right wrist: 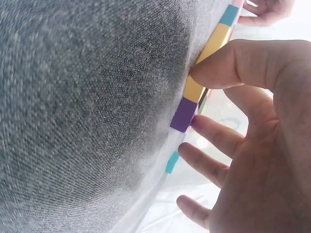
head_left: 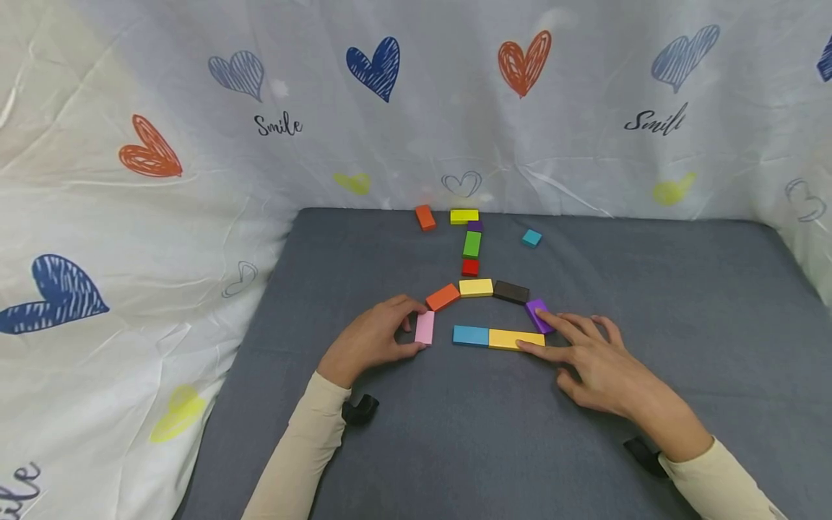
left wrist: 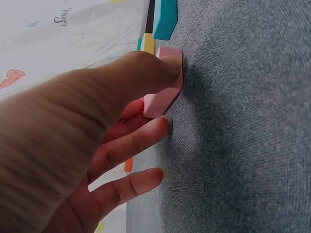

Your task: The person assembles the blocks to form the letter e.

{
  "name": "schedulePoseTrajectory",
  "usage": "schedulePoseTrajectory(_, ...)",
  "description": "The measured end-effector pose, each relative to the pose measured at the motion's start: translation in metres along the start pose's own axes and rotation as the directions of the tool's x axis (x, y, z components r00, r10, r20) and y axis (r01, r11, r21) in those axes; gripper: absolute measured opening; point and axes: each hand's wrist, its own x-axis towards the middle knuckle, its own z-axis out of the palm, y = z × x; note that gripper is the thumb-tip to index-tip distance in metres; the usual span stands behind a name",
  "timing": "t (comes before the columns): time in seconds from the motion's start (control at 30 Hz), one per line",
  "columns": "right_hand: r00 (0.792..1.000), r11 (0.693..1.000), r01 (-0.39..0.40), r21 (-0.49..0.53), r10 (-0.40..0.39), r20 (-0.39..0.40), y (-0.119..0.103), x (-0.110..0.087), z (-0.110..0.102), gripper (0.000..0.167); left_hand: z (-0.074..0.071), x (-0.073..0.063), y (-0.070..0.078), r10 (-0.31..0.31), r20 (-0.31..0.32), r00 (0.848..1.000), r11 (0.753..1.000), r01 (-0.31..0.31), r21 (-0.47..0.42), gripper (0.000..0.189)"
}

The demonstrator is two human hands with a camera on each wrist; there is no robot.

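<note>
My left hand [head_left: 373,336] pinches a pink block [head_left: 425,328] between thumb and fingertips, at the left end of a curve of blocks. The left wrist view shows the thumb over the pink block's near face. My right hand [head_left: 598,365] stretches its index finger onto a long yellow block [head_left: 503,339]. Another extended finger touches the purple block [head_left: 539,316] at the curve's right end. A blue block [head_left: 471,336] lies end to end with the long yellow one. Between the pink and purple blocks, the curve has orange [head_left: 443,297], pale yellow [head_left: 476,288] and black [head_left: 510,292] blocks.
Beyond the curve runs a line of red [head_left: 470,268], green [head_left: 471,245], dark purple [head_left: 475,226] and bright yellow [head_left: 464,216] blocks. A loose orange block [head_left: 425,217] and a teal block [head_left: 531,238] lie either side. Grey cloth [head_left: 650,289] covers the table; a printed curtain [head_left: 448,130] hangs behind.
</note>
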Motion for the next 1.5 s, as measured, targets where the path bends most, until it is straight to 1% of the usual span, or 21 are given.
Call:
schedulePoseTrajectory(0.27,1.0,1.0,0.0,-0.003,0.0,-0.001,0.001,0.0,0.0,0.069,0.001,0.0,-0.001,0.005,-0.003,1.0,1.0,-0.005,-0.015,0.055)
schedulePoseTrajectory(0.53,1.0,1.0,-0.008,0.0,0.008,-0.004,0.001,-0.002,0.001,0.069,0.003,0.001,-0.002,0.023,-0.008,1.0,0.999,-0.023,-0.029,0.056)
schedulePoseTrajectory(0.93,1.0,1.0,-0.008,0.0,0.008,-0.008,0.002,-0.002,0.001,0.069,0.005,0.001,-0.003,0.036,-0.013,0.999,0.999,-0.037,-0.031,0.056)
schedulePoseTrajectory(1.1,1.0,1.0,-0.006,0.001,0.006,-0.014,0.002,-0.002,0.002,0.069,0.006,0.0,-0.003,0.045,-0.025,0.999,0.998,-0.046,-0.033,0.055)
schedulePoseTrajectory(1.2,1.0,1.0,-0.002,-0.002,0.002,-0.024,0.002,-0.002,0.003,0.069,0.006,-0.001,-0.004,0.043,-0.026,0.999,0.998,-0.044,-0.048,0.058)
schedulePoseTrajectory(1.27,0.999,1.0,0.001,-0.006,-0.001,-0.032,0.002,-0.002,0.004,0.07,0.003,-0.003,-0.005,0.027,-0.025,0.999,0.998,-0.029,-0.055,0.064)
schedulePoseTrajectory(1.33,0.999,1.0,0.002,-0.006,-0.002,-0.035,0.002,-0.002,0.004,0.07,-0.003,-0.003,-0.005,0.012,-0.032,0.999,0.999,-0.014,-0.051,0.068)
schedulePoseTrajectory(1.43,0.999,1.0,0.003,-0.005,-0.003,-0.033,0.001,-0.001,0.003,0.07,-0.021,0.002,-0.002,0.009,-0.059,0.998,1.0,-0.01,-0.009,0.067)
schedulePoseTrajectory(1.5,1.0,1.0,0.003,-0.004,-0.003,-0.026,0.001,-0.001,0.002,0.069,-0.036,0.011,0.003,0.037,-0.08,0.996,0.999,-0.034,0.035,0.06)
